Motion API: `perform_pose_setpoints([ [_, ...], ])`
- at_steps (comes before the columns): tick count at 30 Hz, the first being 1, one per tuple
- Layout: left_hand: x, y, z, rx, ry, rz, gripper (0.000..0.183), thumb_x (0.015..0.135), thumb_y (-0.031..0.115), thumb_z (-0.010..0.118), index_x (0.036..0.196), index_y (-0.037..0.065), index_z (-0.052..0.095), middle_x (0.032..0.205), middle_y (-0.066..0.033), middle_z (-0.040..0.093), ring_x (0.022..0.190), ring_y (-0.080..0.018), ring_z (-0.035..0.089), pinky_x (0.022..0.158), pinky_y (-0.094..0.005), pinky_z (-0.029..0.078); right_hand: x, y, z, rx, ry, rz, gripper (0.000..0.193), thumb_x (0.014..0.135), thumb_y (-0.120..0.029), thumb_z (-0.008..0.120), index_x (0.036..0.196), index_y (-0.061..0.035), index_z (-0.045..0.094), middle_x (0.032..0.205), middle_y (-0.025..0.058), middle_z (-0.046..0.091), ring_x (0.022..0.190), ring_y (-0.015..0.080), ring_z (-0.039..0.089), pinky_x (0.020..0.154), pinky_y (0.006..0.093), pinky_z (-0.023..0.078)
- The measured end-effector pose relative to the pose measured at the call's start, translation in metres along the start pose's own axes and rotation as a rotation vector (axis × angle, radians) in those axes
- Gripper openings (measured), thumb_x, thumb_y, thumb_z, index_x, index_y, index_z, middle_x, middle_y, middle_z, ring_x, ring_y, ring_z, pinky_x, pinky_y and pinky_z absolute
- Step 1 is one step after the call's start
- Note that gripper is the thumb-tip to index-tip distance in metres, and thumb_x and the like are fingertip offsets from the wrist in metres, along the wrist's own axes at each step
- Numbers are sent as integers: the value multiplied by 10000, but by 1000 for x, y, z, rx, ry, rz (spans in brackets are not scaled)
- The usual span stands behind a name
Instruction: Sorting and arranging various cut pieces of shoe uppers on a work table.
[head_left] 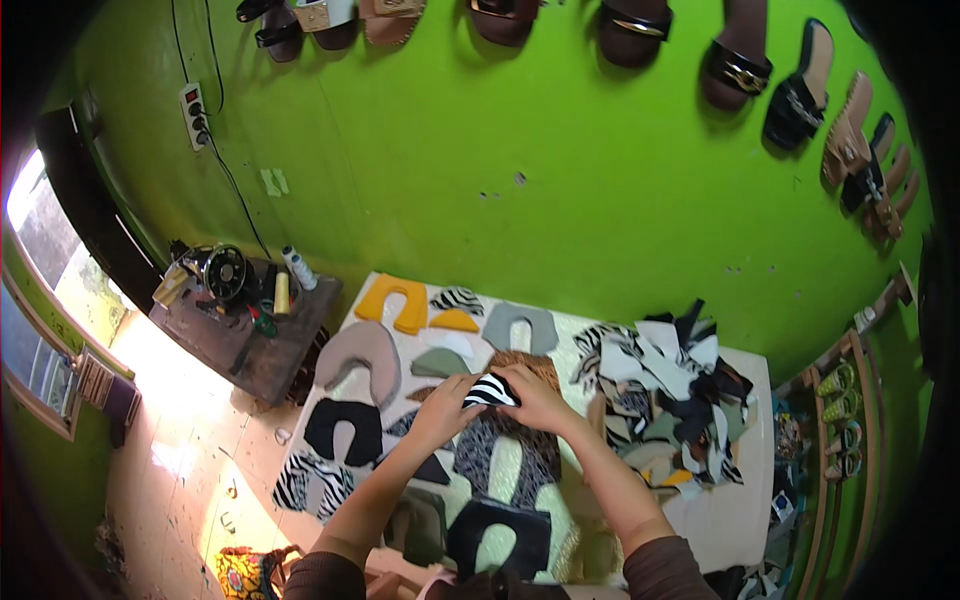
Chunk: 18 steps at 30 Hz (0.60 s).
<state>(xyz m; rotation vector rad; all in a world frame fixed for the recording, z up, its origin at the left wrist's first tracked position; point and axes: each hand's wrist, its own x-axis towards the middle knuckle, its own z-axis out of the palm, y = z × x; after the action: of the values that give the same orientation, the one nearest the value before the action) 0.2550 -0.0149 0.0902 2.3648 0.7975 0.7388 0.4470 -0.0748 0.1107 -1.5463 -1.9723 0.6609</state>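
Between both hands, above the middle of the table, I hold a zebra-striped material piece (488,391), black and white with a curved top edge. My left hand (446,408) grips its left side, and my right hand (538,402) grips the right side. Beneath them lie a brown furry piece (530,362) and a grey-black patterned U-shaped piece (480,450). Left of my left hand are a beige U-shaped piece (345,350) and a black one (330,420). A dark U-shaped piece (465,530) lies nearer to me.
A heap of mixed scraps (680,390) covers the table's right part. Yellow (375,295) and grey (540,328) U-shaped pieces lie at the back. A sewing machine (225,275) stands on a small table at left. Sandals (635,35) hang along the green wall (420,160).
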Motion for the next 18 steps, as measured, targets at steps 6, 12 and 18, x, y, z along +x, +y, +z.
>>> perform_pose_setpoints([
  [6,42,-76,-19,-8,-1,-21,476,741,134,666,1162,0,489,1077,-169,527,969,-353,541,820,-383,455,80,28,36,-22,84,13,579,724,-111,667,1249,-21,442,1116,179,477,1052,340,487,889,371,417],
  [12,78,-134,-8,52,-11,75,480,737,151,671,1165,22,494,1122,-137,511,1016,-321,529,826,-384,457,137,71,48,-153,-16,45,608,728,-98,654,1283,-37,413,1157,186,475,1068,347,465,914,381,411],
  [18,119,-185,3,135,11,-12,404,791,127,609,1160,14,493,1086,-162,539,1008,-336,528,837,-384,446,185,95,59,-185,130,25,605,729,-82,659,1280,-21,419,1188,186,458,1114,360,440,938,374,391],
])
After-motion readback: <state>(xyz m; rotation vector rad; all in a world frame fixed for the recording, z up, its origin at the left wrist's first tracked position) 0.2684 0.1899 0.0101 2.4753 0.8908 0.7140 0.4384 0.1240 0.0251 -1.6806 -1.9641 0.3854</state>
